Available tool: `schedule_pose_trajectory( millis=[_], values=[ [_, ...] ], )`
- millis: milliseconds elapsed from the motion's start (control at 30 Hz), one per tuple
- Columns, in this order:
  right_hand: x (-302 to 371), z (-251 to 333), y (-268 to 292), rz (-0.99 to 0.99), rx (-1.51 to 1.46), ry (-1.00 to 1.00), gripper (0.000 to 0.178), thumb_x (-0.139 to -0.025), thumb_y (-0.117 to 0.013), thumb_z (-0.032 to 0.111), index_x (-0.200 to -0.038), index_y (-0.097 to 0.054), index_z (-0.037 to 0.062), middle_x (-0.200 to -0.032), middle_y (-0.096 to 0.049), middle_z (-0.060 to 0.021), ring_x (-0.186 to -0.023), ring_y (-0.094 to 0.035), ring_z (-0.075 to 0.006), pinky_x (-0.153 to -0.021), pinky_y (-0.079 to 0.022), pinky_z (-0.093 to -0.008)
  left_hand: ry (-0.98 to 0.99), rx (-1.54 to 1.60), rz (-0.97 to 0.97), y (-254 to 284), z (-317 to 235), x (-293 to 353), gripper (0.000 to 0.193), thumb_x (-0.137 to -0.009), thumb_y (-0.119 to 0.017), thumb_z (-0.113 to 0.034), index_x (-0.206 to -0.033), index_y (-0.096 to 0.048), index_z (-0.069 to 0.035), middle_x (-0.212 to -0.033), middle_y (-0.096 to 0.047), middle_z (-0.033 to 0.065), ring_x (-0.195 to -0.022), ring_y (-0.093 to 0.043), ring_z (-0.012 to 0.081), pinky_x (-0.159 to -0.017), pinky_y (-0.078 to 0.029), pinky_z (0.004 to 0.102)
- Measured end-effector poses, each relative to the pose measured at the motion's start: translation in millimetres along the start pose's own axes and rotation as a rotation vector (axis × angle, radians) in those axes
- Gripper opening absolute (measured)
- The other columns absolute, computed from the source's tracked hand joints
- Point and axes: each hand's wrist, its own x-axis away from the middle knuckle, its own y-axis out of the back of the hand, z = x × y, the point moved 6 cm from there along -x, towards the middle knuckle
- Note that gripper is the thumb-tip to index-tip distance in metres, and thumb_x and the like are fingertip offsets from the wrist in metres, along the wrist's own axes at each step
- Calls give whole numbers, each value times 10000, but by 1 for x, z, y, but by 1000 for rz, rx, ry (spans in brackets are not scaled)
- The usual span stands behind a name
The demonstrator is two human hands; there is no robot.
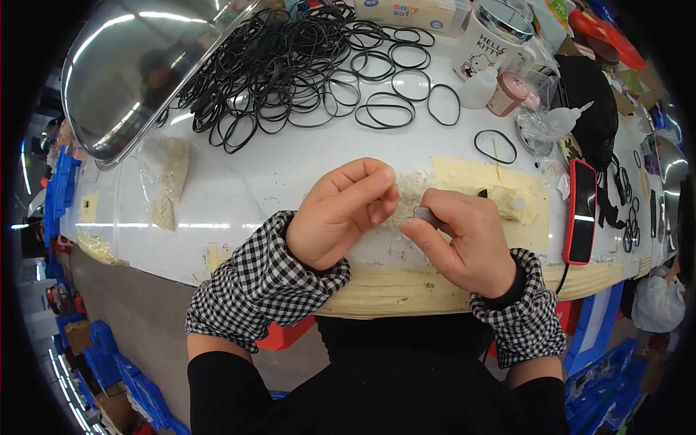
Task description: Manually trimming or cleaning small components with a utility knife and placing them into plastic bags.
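Above the near part of the white table, my left hand (341, 214) is closed, thumb and fingertips pressed together. Whatever it may pinch is too small or hidden to make out. To its right, my right hand (471, 239) is closed around a small grey tool (429, 216) with a metallic tip, mostly hidden by the fingers. The tip points toward my left hand, and a gap lies between the two hands. Just beyond them, pale shavings (415, 181) lie scattered by a yellow taped patch (533, 225). Loose black rubber rings (290, 58) form a large heap at the back.
A clear plastic cover (138, 72) stands at the far left, near a bag of pale bits (170, 170). At the right are a red-cased phone (581, 210), a white mug (484, 47) and a pink tub (507, 94). Yellow tape (406, 293) lines the table's near edge.
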Motion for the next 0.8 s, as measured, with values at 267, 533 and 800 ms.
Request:
schedule_pose_trajectory(
  millis=[267,533,800],
  values=[
    [6,-11,-20,59,280,-62,152,-779,-672,167,-868,-578,89,-781,-566,-52,-598,-585,-265,-508,-458,-354,-165,-153,-298,18,-18,4,107,-903,-584,-114,-856,-587,-18,-965,-642,120,-816,-590,110,-757,-474,243],
    [6,-13,-22,32,212,-57,155,-734,-659,63,-873,-591,77,-797,-589,-68,-636,-593,-277,-543,-465,-356,-150,-213,-311,15,-19,5,97,-897,-582,-115,-813,-567,-68,-932,-645,74,-802,-573,97,-739,-455,224],
    [1,-21,-4,-104,-473,-324,114,-854,-654,101,-903,-652,-2,-617,-539,43,-536,-386,-1,-473,-294,-181,-37,-116,-194,9,-7,3,121,-912,-573,-127,-983,-592,-31,-916,-644,67,-802,-584,102,-735,-468,218]
  ],
)
